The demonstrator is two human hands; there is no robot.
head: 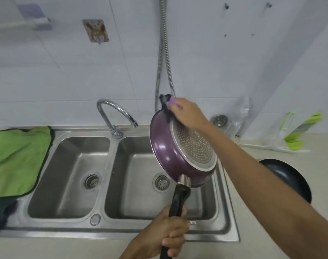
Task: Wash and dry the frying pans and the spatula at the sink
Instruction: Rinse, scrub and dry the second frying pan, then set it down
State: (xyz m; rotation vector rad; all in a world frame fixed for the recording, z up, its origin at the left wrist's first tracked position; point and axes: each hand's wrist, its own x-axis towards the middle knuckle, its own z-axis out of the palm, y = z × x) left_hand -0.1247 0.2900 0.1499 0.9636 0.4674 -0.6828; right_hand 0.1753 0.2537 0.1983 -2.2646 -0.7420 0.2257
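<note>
The purple frying pan (180, 146) is held tilted on edge above the right basin of the steel sink (69, 227), its patterned underside facing right and toward the viewer; the left hand (165, 238), at the near edge, is wrapped tightly round the pan's black handle (178, 200), which slopes down from the pan; the right hand (187, 113) reaches across to the pan's far rim, its fingers curled on a purple and black cloth (168, 103) pressed against that rim; a second, black pan (288, 176) rests on the table to the right, well apart from both hands; a green towel (17, 159) lies left of the sink.
</note>
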